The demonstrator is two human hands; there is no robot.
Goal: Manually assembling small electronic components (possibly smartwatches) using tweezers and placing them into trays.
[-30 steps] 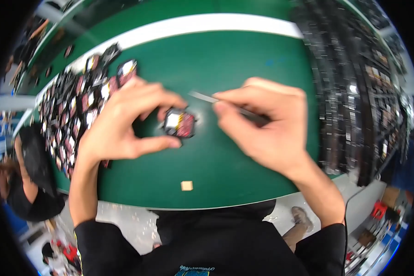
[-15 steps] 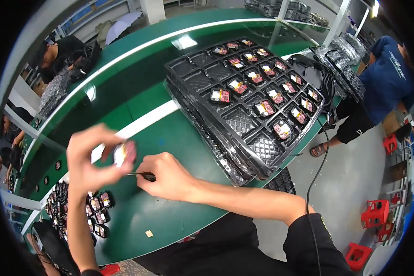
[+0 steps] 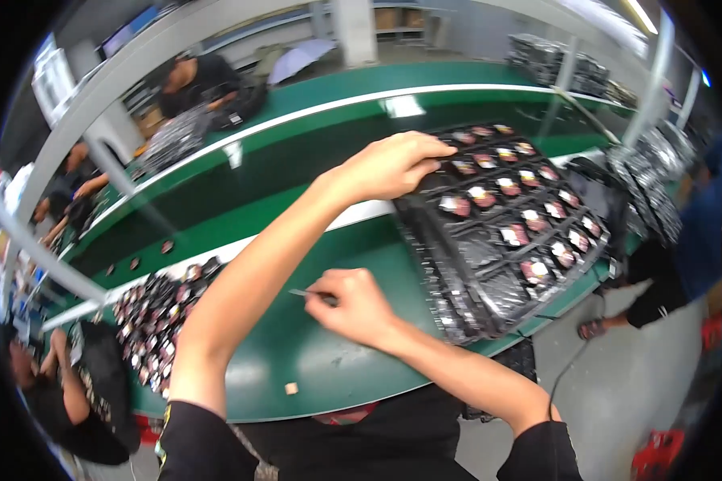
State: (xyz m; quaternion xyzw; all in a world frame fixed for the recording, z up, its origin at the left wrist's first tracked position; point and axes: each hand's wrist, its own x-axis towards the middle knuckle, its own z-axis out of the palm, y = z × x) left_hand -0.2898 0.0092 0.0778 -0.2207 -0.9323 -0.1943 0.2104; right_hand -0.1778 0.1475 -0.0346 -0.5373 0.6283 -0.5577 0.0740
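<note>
My left hand reaches over the far left part of a black compartment tray. Its fingers are bent down and drawn together; whatever lies between them is hidden. Beside the fingertips sits a small black part with a pale and reddish face, like the others in the tray. My right hand is closed round a slim tool with a dark handle and thin metal tip, which points left above the green table. The tool's exact kind is too blurred to tell.
More trays are stacked under the top one. A heap of similar small parts lies on the table's left. A little tan square rests near the front edge. A co-worker sits across; another person stands at right. A black cable hangs nearby.
My left hand has carried a small part from above the table to the tray's far left. The right hand keeps the tool. The whole view has shifted, with the scene now farther right.
</note>
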